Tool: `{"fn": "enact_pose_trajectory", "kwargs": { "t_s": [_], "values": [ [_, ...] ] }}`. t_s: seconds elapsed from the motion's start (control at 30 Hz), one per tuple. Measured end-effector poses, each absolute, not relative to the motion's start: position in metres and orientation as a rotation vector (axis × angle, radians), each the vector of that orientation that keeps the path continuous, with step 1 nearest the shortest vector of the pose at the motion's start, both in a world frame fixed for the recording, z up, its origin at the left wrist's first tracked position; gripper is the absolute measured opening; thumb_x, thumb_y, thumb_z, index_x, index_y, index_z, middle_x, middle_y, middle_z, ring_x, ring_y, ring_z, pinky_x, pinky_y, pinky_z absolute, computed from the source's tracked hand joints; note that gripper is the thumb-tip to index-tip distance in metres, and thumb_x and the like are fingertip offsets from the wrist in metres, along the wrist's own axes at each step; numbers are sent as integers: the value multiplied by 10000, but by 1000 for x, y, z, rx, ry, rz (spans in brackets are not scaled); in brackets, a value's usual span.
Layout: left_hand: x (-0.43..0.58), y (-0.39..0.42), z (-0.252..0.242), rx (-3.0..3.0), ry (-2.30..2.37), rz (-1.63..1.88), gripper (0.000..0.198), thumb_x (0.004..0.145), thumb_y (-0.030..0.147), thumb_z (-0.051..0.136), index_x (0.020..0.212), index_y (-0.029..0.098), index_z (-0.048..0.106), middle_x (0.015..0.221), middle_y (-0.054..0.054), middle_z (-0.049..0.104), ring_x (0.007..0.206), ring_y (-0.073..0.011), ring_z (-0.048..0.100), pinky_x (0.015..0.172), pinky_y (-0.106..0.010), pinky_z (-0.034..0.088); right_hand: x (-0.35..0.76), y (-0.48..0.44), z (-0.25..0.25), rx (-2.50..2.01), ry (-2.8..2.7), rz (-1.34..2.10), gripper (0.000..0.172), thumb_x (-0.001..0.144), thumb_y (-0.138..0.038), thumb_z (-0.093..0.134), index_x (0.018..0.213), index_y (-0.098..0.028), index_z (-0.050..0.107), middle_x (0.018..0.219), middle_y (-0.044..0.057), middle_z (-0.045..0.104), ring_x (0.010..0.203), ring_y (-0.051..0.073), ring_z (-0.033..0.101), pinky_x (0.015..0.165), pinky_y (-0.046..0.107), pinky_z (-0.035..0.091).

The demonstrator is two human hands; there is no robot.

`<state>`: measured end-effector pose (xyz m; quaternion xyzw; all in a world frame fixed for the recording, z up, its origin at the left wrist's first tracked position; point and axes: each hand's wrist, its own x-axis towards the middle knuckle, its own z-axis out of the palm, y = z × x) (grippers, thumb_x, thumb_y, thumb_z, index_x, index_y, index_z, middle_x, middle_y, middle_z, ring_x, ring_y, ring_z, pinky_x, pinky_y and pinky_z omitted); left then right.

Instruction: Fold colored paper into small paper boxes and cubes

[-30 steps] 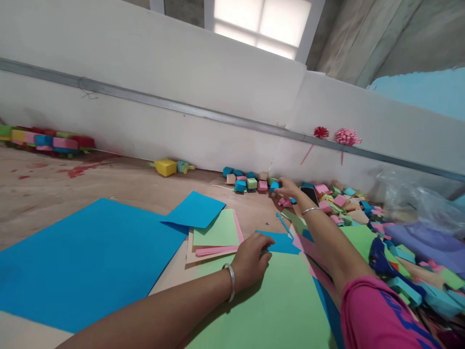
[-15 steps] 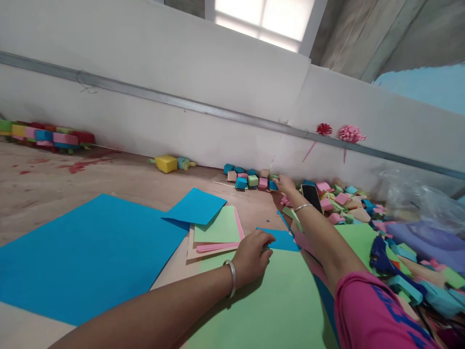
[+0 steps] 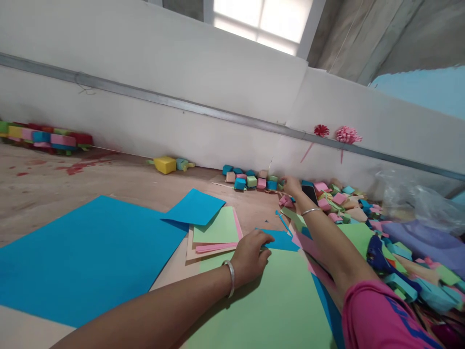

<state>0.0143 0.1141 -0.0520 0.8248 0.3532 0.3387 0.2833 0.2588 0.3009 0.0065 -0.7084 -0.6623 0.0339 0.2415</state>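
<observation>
My left hand (image 3: 250, 257) rests on a large light green paper sheet (image 3: 283, 295), its fingers loosely curved and the thumb apart; nothing shows in it. Just beyond its fingertips lies a blue paper piece (image 3: 279, 239). My right hand (image 3: 291, 186) reaches to the wall, at the right end of a row of small folded paper blocks (image 3: 250, 181) in blue, green, pink and peach. Its fingers look slightly parted beside the last blocks, though partly hidden. Left of my left hand lie stacked small green and pink sheets (image 3: 216, 230) with a small blue sheet (image 3: 196, 207) on top.
A large blue sheet (image 3: 87, 261) covers the left. A phone (image 3: 309, 195) and a heap of paper blocks (image 3: 348, 203) lie right of my right arm, with a dark blue tool (image 3: 378, 254). Yellow block (image 3: 165, 165) and stacked blocks (image 3: 43, 138) stand along the wall.
My right hand has shifted a little to the right, away from the row's end, uncovering more of the end blocks. The left hand stays in place.
</observation>
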Motion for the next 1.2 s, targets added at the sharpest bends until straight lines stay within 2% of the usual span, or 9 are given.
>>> {"fn": "enact_pose_trajectory", "kwargs": {
  "t_s": [0.17,0.3,0.4,0.57,0.73,0.87,1.0,1.03,1.2],
  "values": [
    [12,111,-48,2340,846,879,188,728,121,675,905,182,657,898,-41,655,857,-197,570,737,-296,426,263,246,55,-2010,-1791,-55,279,923,-347,543,1141,-177,580,1158,75,598,967,184,605,830,390,520],
    [15,107,-50,2466,695,843,106,727,87,653,778,180,660,814,-34,628,802,-180,549,677,-268,381,263,138,90,-1924,-1888,-72,128,844,-294,604,791,-179,589,712,25,627,665,149,579,635,269,456],
    [16,106,-50,2528,561,797,61,782,145,645,733,178,661,781,-36,620,779,-171,545,672,-264,367,251,36,87,-1730,-2132,66,196,870,-331,539,717,-212,512,620,-26,551,568,127,500,540,236,394],
    [15,95,-36,2518,425,737,280,888,393,558,775,170,684,802,-79,639,807,-188,552,748,-292,384,214,-69,49,-1636,-2209,-172,153,912,-223,455,759,-212,466,678,-21,561,588,128,503,538,243,344],
    [10,64,-14,2314,482,724,421,924,479,447,809,155,689,817,-86,665,802,-183,576,758,-285,420,190,-69,39,-1515,-2359,-324,68,871,-150,518,904,-206,536,754,0,626,663,164,591,555,275,306],
    [-9,30,-6,2004,695,810,477,952,483,350,924,121,659,842,-94,661,760,-169,588,705,-272,462,179,-42,27,-1476,-2585,-334,515,833,-149,583,1313,-237,419,769,5,653,658,181,617,507,277,224],
    [-37,3,-7,1763,836,820,455,919,491,431,916,98,659,805,-105,655,722,-168,600,645,-266,477,164,-21,-9,-1406,-2677,-436,719,816,-123,577,1449,-246,259,740,9,660,585,170,591,483,283,158],
    [-42,-1,-8,1687,881,830,439,915,487,449,986,102,648,826,-103,653,720,-159,602,634,-257,473,160,-18,-19,-1371,-2667,-495,730,810,-99,569,1454,-247,257,728,6,654,575,166,582,485,287,155],
    [-51,-2,-8,1158,985,880,384,687,413,780,939,139,687,822,-59,649,740,-137,587,651,-230,442,148,-17,-54,-1122,-2508,-727,637,833,-83,536,1428,-182,332,660,6,591,575,158,524,520,306,202]
  ]
}}
